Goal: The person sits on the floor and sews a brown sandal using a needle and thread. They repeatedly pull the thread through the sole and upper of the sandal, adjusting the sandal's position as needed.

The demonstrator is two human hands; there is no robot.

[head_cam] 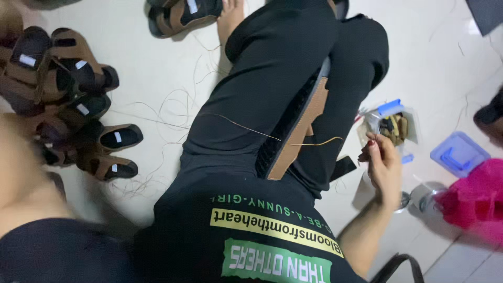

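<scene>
Tan thread [314, 142] runs in a thin line from the person's lap toward the right hand [385, 167], which is raised at the right side of the body with its fingertips [371, 141] pinched narrowly together at the thread's far end. The nails there are painted dark red. The left hand is out of sight; only a blurred bare forearm [21, 178] fills the left edge, so I cannot tell whether that hand is wide or closed.

Between the black-trousered legs [272, 89] lies a brown and black shoe piece [296, 131], long and narrow, resting tilted along the inner thigh; the thread crosses just over it. A black shirt with green and yellow print [262, 236] covers the lower middle of the view.

Just beyond the pinching fingers sits a clear plastic box [393, 123] with a blue part on top and small brownish things inside. Near it on the white tiled floor [157, 73] lies a blue lid [460, 153], and beside that a bright pink cloth [474, 202]. Loose threads [167, 105] are strewn over the floor on the left, next to a heap of brown and black sandals [73, 99]. Another sandal [181, 15] lies at the top, touching a bare foot [230, 18].
</scene>
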